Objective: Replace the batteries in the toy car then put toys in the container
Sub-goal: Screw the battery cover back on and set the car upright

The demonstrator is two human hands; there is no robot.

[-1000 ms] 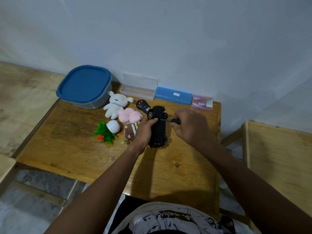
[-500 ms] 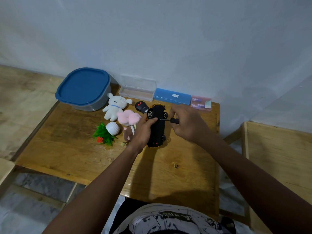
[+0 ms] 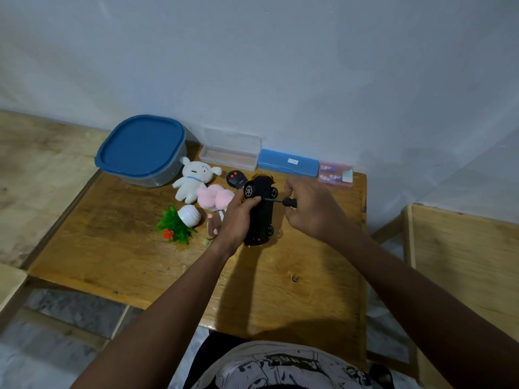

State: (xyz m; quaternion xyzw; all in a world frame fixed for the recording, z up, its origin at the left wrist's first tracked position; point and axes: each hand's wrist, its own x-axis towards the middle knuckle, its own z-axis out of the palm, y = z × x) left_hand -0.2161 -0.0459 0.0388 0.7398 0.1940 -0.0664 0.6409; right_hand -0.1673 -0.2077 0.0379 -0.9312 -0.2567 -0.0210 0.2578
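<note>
A toy car (image 3: 261, 213) lies upside down on the wooden table (image 3: 118, 248), black underside up, yellow body showing at its edges. My left hand (image 3: 238, 220) grips its left side, thumb on the underside. My right hand (image 3: 311, 207) holds a small black-handled screwdriver (image 3: 283, 202) with its tip against the underside near the front wheels. A grey container with a blue lid (image 3: 141, 150) sits shut at the back left. A white plush (image 3: 195, 179), a pink plush (image 3: 214, 197), a small plant toy (image 3: 179, 223) and a black remote (image 3: 236, 178) lie left of the car.
Against the wall stand an open clear plastic box (image 3: 229, 154), a blue case (image 3: 288, 162) and a pink battery pack (image 3: 335, 175). Wooden furniture (image 3: 460, 262) stands to the right of the table. The table's front half is bare wood.
Both hands stay on the car and the screwdriver; the right hand has shifted slightly on the handle. The view has drifted a little.
</note>
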